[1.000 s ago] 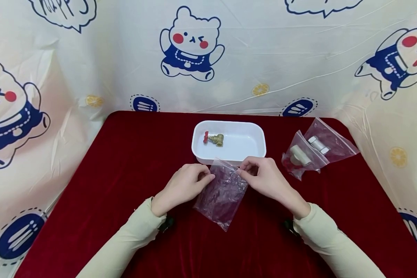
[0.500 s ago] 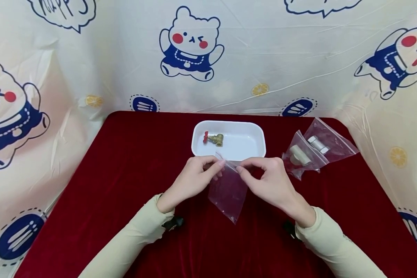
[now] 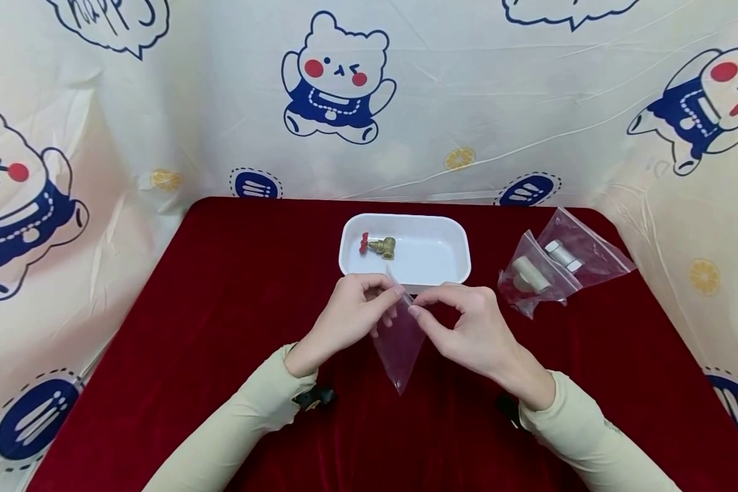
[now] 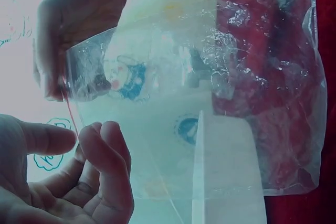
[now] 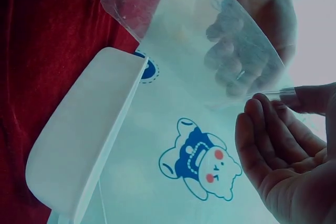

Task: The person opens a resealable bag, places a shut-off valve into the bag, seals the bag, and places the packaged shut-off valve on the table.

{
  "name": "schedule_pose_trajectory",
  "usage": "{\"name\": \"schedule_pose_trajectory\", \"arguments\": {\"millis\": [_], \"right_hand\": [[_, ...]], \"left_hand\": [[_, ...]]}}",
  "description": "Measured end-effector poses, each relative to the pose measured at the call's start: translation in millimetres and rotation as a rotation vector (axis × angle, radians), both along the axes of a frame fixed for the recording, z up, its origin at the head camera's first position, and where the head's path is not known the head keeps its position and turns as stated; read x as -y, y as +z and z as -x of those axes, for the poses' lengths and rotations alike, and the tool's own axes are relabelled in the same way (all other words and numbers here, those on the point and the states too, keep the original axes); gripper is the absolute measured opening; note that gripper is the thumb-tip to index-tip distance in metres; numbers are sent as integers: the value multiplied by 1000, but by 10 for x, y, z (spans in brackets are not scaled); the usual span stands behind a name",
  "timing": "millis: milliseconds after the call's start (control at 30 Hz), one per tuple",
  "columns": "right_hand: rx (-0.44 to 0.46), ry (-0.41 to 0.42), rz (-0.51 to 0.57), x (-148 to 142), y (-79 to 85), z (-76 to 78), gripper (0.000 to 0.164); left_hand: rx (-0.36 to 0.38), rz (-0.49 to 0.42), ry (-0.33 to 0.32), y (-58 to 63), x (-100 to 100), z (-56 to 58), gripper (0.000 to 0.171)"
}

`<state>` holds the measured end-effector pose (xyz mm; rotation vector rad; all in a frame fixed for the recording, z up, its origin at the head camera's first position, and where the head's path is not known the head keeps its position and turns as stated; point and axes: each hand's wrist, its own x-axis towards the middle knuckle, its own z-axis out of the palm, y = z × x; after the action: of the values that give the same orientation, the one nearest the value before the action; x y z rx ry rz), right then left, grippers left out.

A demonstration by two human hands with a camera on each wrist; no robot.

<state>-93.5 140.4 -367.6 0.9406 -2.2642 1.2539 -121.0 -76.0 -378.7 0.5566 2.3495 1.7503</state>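
Note:
A clear zip-lock bag (image 3: 400,348) hangs between my two hands with its top edge upward, nothing showing inside it. My left hand (image 3: 353,311) pinches the top edge near its left corner. Thumb and fingertips of my right hand (image 3: 476,328) pinch the same edge farther right. In the left wrist view the bag (image 4: 262,72) spreads out flat, with a red line along its mouth beside the left fingers (image 4: 105,150). The right wrist view shows the right fingers (image 5: 262,124) holding the clear edge, while the left hand (image 5: 262,30) is partly seen through the plastic.
Just beyond the hands stands a white tray (image 3: 433,256) holding a brass valve (image 3: 383,247) with a red handle. To the right lie two zip-lock bags, one with a pale pipe fitting (image 3: 531,275), the other with a white and metal fitting (image 3: 564,256). Red cloth (image 3: 246,273) covers the table.
Both hands have drawn closer together along the bag's top edge, the left moving right. The bag has lifted and turned from facing me broadly to hanging narrow.

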Motion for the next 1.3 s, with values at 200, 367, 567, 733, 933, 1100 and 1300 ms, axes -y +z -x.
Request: {"name": "schedule_pose_trajectory", "arguments": {"millis": [200, 367, 567, 733, 933, 1100, 1300], "right_hand": [[-15, 57, -36, 8, 7, 17, 8], [132, 27, -58, 5, 42, 64, 8], [381, -9, -136, -7, 65, 132, 9], [481, 59, -165, 2, 20, 182, 6], [496, 56, -146, 22, -5, 190, 9], [503, 70, -136, 56, -1, 195, 10], [490, 61, -131, 83, 9, 182, 13]], "left_hand": [[-4, -12, -6, 13, 1, -2, 20], [-7, -45, -42, 23, -8, -6, 18], [-18, -49, -90, 9, -6, -22, 19], [-18, -34, -90, -16, 4, -30, 18], [-46, -12, -70, -23, 17, -20, 19], [-56, -5, -89, -1, 18, -17, 20], [-65, 66, -85, -1, 30, -7, 25]]}}
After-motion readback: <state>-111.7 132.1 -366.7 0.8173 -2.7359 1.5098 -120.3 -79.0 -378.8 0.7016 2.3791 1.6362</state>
